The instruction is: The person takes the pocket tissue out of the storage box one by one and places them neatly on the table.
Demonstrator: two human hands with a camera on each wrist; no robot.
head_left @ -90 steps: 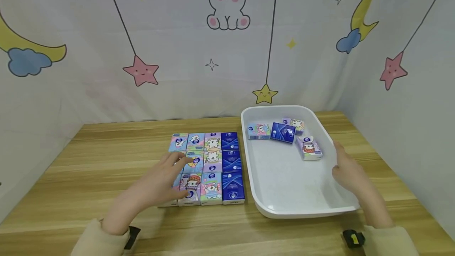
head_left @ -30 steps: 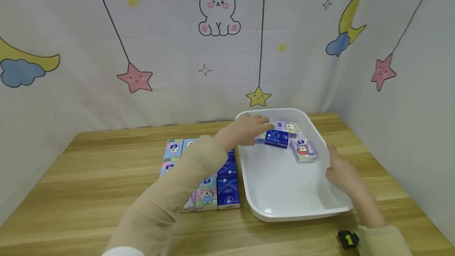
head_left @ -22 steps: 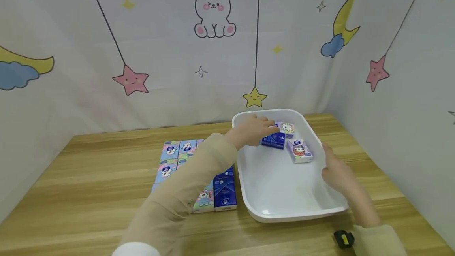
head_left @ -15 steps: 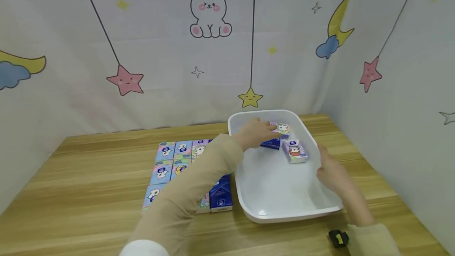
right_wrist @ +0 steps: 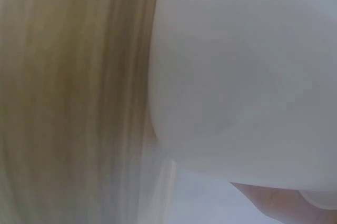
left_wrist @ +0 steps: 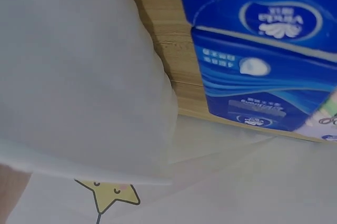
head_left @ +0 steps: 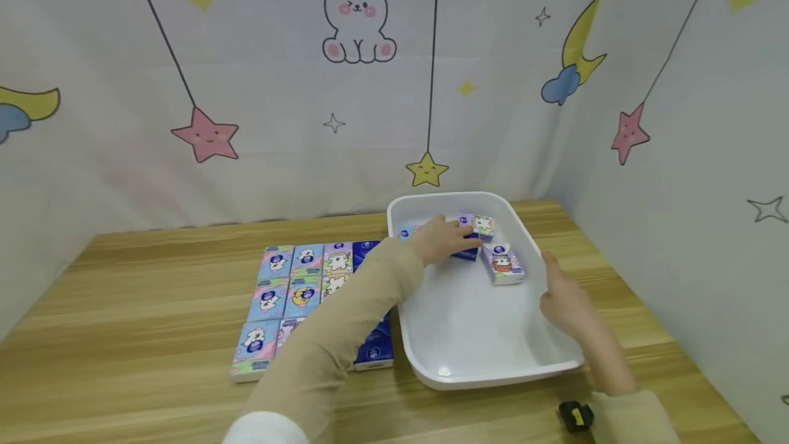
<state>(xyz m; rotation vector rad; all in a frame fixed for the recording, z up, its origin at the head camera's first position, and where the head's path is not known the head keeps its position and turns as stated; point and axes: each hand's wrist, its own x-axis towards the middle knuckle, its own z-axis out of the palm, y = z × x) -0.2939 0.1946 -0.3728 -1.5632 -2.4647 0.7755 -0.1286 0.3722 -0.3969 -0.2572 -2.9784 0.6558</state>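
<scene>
In the head view a white plastic tub (head_left: 481, 334) holds several small tissue packs. My left hand (head_left: 439, 240) reaches over its left rim, fingers extended across a dark blue tissue pack (head_left: 466, 253) lying on the tub floor; the thumb is hidden. Close by lie a pink-and-blue pack (head_left: 408, 231), a purple pack (head_left: 482, 225) and another purple pack (head_left: 503, 264). My right hand (head_left: 567, 303) grips the tub's right rim, thumb on the inner side. In the right wrist view, part of a finger (right_wrist: 284, 203) shows below the tub's wall (right_wrist: 237, 77).
Left of the tub, tissue packs lie in tight rows, among them light blue packs (head_left: 255, 340) and dark blue packs (left_wrist: 258, 82); my left sleeve (head_left: 345, 314) covers part of them. The wooden table (head_left: 154, 321) meets a printed curtain (head_left: 277, 177) behind.
My left hand has gone from the rows of packs into the tub, then lowered slightly over the dark blue pack. The right hand stays on the rim. The head view has shifted rightward.
</scene>
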